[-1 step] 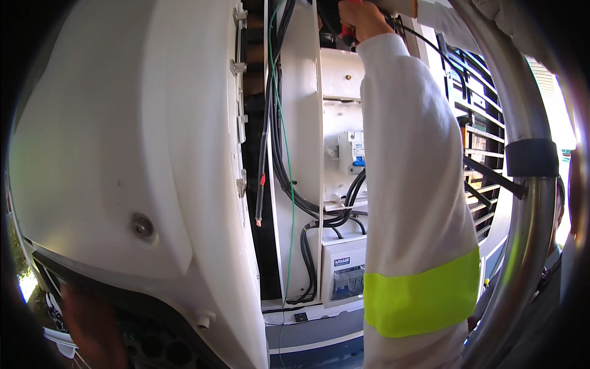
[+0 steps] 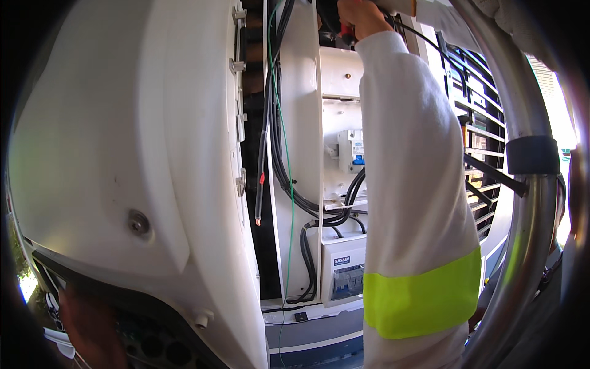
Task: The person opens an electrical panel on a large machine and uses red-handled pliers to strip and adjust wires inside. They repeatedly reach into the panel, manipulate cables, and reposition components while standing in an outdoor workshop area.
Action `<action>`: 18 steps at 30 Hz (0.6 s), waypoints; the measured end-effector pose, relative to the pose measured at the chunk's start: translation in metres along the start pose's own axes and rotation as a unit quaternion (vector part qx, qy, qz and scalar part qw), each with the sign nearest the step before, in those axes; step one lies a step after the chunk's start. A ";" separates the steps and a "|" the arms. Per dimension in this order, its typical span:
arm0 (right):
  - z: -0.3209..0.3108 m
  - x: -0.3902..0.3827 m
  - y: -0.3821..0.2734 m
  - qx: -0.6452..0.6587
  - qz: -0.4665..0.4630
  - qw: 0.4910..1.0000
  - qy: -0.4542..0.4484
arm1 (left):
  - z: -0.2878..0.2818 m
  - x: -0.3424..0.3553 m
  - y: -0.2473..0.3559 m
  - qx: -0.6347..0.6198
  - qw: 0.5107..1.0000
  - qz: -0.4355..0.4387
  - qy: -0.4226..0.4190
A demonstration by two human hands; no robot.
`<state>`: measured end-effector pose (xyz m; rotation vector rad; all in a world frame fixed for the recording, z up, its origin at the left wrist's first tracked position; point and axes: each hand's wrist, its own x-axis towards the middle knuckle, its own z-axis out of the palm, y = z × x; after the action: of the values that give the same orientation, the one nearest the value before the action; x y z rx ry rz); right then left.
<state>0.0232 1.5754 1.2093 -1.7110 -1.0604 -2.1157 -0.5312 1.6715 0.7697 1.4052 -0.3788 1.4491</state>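
Though cut off by the top edge and half covered by the right hand (image 2: 367, 19), visible at the upper centre of the frame: red tool (image 2: 348, 31), of a kind hard to make out. Closed round it, with fingertips mostly hidden. As for the left hand, cannot tell where, how far open or holding what. Just below the wrist, white sleeve (image 2: 412, 166) with lime band (image 2: 424, 295), running to the bottom edge and hiding much of the cabinet. Left of that, breaker (image 2: 351, 150), partly covered; lower, white box (image 2: 335, 251) with dim window. Nearer mid-frame, black cables (image 2: 311, 264), lost behind the sleeve; green wire (image 2: 292, 234); cut cable (image 2: 259, 200) with bare copper end, against an unreadably dark gap. Filling the left, white panel (image 2: 110, 154); at lower left, brownish shape (image 2: 92, 326), too blurred to name. At right, metal pole (image 2: 530, 221), partly blocking grille (image 2: 482, 150). At upper right, second sleeve (image 2: 445, 24), cropped; whose, cannot tell.
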 end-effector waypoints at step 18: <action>-0.031 0.000 -0.032 0.582 0.394 0.708 0.069 | 0.000 0.024 -0.020 0.026 0.965 0.079 0.247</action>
<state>-0.0191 1.5778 1.1953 -0.9709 -0.9651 -0.6545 -0.5097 1.6910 0.7823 1.0203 -0.1344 1.8884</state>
